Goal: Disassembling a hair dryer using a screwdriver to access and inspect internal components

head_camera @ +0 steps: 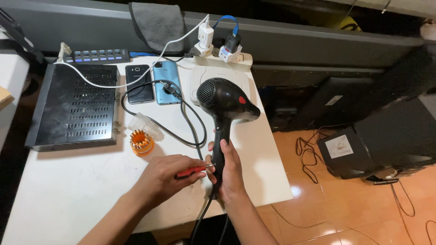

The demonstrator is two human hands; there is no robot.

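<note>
The left hand (165,174) grips a red-handled screwdriver (193,170) against the handle of the black plastic hair dryer (225,109), held upright over the white table (68,190) by the closed right hand (230,174), near an orange round bit holder (141,142) filled with bits.

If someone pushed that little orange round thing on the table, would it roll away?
Probably not: the orange bit holder stands upright on its flat base on the white table, so it would likely slide or tip. Tipped over, its round body might roll.

Black vented metal box (72,106) on white table (68,190), two smartphones (152,83), orange screwdriver bit holder (141,142), USB hub (96,56), power strip (222,56), grey cloth (158,25), orange tiled floor (363,204).
</note>
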